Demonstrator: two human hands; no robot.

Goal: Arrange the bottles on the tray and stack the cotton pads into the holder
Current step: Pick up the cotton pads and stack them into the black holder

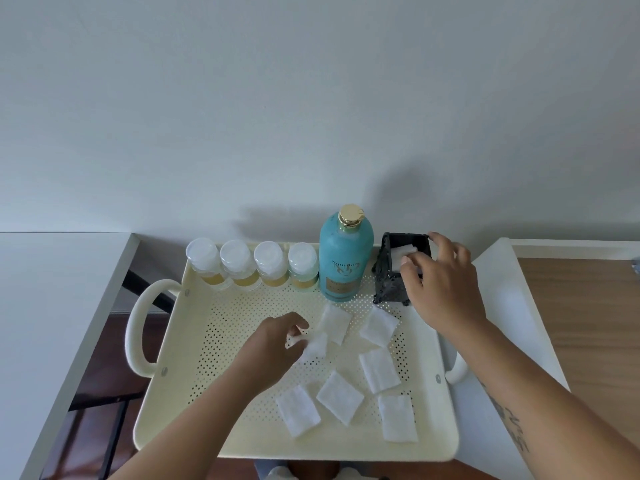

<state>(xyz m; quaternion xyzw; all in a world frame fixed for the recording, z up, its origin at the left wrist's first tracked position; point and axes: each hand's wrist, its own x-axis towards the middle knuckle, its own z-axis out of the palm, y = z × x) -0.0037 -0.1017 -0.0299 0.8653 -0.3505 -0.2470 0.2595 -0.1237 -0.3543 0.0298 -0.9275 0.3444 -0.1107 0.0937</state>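
A cream perforated tray [194, 393] holds several small clear bottles [239, 268] with white caps along its far edge. A tall teal bottle [344, 261] with a gold cap stands to their right. A black holder [389, 275] sits at the tray's far right corner with a white pad [403, 252] inside. My right hand [440, 282] rests on the holder's right side, thumb at the pad. My left hand [273, 344] pinches a cotton pad [315, 346] near the tray's middle. Several square cotton pads [339, 396] lie loose on the tray.
The tray has a looped handle [136, 327] on the left and sits between a white surface [52, 306] at left and a white panel [502, 306] at right. A wooden floor [581, 323] shows far right. A plain wall rises behind.
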